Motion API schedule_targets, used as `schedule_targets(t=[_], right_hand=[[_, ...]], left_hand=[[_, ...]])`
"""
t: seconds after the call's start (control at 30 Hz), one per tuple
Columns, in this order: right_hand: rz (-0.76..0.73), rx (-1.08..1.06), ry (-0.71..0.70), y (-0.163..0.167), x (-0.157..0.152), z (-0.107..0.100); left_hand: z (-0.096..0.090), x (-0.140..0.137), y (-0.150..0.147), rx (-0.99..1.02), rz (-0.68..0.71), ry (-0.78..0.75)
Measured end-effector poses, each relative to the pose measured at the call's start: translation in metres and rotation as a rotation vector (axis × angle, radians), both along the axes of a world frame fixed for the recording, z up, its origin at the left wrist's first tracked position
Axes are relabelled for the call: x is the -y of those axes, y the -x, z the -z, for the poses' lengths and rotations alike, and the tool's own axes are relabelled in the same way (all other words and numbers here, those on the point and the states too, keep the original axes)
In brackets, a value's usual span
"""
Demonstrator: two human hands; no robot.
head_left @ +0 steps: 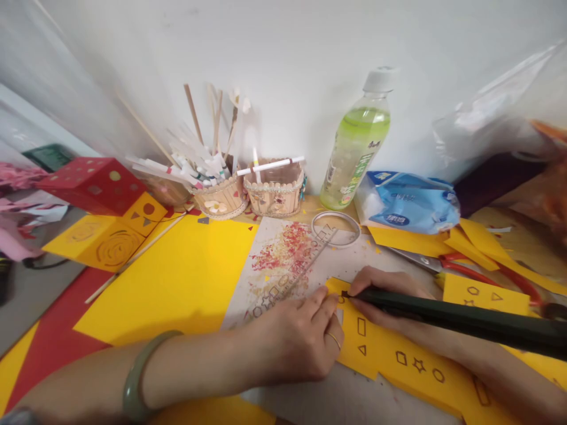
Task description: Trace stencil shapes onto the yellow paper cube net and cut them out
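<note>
My right hand (394, 289) grips a thick black marker pen (443, 313), its tip touching the upper end of a yellow paper strip (370, 354). Small outlined shapes, among them a rectangle, a triangle and a star, are drawn along the yellow paper. My left hand (305, 336), with a ring and a green bangle, presses down beside the pen tip, its fingers bent and together. Beneath and behind that hand runs a clear stencil ruler (274, 293) with cut-out shapes; the fingers partly hide it, and their exact hold on it is unclear.
Behind stand a basket of markers (219, 198), a second basket (277, 195), a drink bottle (357, 147) and a blue wipes pack (407, 200). A tape ring (314, 227) and red-handled scissors (469, 268) lie nearer. Left are yellow sheets (186, 277) and a red box (95, 186).
</note>
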State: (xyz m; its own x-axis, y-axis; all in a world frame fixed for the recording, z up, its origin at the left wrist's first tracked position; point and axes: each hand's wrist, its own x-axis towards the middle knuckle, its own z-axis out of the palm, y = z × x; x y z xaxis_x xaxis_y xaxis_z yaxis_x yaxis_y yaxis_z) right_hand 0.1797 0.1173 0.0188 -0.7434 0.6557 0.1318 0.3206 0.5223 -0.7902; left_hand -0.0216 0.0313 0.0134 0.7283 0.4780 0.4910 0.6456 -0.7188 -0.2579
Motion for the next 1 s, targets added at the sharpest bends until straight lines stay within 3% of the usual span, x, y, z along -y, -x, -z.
schedule_targets(t=[0.67,1.0], right_hand=[[0.046,0.022,0.034,-0.0001,-0.0002,-0.0062],[0.023,0.025,0.119,-0.005,-0.0026,-0.0024]], left_hand=[[-0.0044,0.002,-0.0001,0.015,-0.015,-0.033],[-0.004,0.0027,0.0014,-0.021,0.006,-0.069]])
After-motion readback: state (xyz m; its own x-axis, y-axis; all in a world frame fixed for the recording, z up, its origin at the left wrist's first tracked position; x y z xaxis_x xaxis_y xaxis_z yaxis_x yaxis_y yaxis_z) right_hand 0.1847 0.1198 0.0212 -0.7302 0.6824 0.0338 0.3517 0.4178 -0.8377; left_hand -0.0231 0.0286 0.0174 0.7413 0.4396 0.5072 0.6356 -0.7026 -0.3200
